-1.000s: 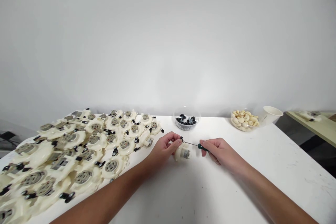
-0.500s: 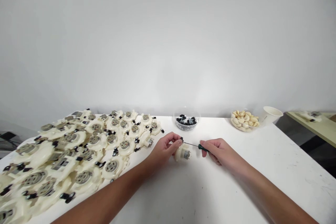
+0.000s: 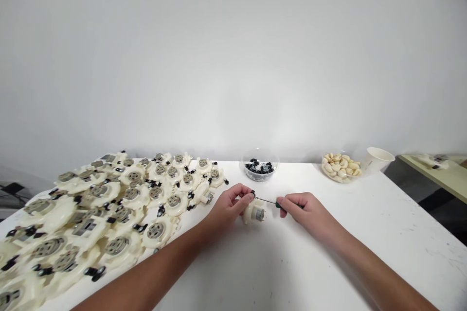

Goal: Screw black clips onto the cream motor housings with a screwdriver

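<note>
My left hand (image 3: 235, 201) is closed around the edge of a cream plastic housing with a small motor (image 3: 251, 214), the silver motor end facing right. At its fingertips sits a small black part (image 3: 253, 193). In my right hand (image 3: 301, 208) is the dark handle of a screwdriver (image 3: 279, 202). The thin shaft points left and its tip meets the spot by the black part; the exact contact is too small to make out. My left fingers hide part of the housing.
Many similar motor housings (image 3: 155, 231) with black parts cover the table's left side. Toward the wall stand a clear bowl (image 3: 260, 175) of black parts and screws, a clear bowl of cream oval pieces (image 3: 341, 169) and a paper cup (image 3: 379, 159). Another surface (image 3: 434, 175) lies at far right.
My right hand has shifted its grip on the screwdriver handle, fingers curled more tightly. My left hand and the motor housing stay in nearly the same place.
</note>
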The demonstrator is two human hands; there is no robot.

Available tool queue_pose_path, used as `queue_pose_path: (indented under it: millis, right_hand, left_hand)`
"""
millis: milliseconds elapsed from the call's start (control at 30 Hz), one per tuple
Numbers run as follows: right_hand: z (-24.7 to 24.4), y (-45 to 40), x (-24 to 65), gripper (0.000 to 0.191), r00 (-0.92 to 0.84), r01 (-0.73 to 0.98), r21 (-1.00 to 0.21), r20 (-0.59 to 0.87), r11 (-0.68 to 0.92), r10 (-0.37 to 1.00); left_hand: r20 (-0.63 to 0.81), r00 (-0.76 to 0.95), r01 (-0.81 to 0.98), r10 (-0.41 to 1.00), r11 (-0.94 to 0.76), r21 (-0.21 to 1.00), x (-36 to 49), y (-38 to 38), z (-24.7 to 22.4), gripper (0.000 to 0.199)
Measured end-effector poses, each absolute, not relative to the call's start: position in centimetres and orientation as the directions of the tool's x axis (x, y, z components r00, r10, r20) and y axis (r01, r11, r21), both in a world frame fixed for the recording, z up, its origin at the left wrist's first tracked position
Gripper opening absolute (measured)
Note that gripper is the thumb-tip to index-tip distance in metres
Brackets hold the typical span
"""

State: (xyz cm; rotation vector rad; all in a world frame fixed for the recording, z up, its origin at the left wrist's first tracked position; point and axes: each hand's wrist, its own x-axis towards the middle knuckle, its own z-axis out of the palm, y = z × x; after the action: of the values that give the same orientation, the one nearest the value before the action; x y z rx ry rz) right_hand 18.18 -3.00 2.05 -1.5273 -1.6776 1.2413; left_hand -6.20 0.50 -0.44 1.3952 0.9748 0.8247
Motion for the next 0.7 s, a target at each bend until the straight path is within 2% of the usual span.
queue_pose_path:
  millis: [167, 467, 700]
  right_hand:
    - [2.0, -3.1, 18.0, 0.046, -0.188, 0.478, -0.878, -0.100, 0.002, 0.977]
    - [2.9, -3.6, 17.9, 0.036, -0.191, 0.457, -0.889, -0.081, 0.016, 0.978]
    - [3.0, -3.7, 18.0, 0.024, -0.213, 0.454, -0.875, 0.074, 0.166, 0.974]
  left_hand:
    - [-0.058, 0.414, 0.105, 0.909, 0.016, 0.994, -6.3, 0.6, -0.5, 0.034]
    - [-0.048, 0.420, 0.095, 0.906, 0.009, 0.995, -6.4, 0.8, -0.8, 0.034]
    - [-0.052, 0.423, 0.102, 0.904, 0.010, 0.995, -6.4, 0.8, -0.7, 0.034]
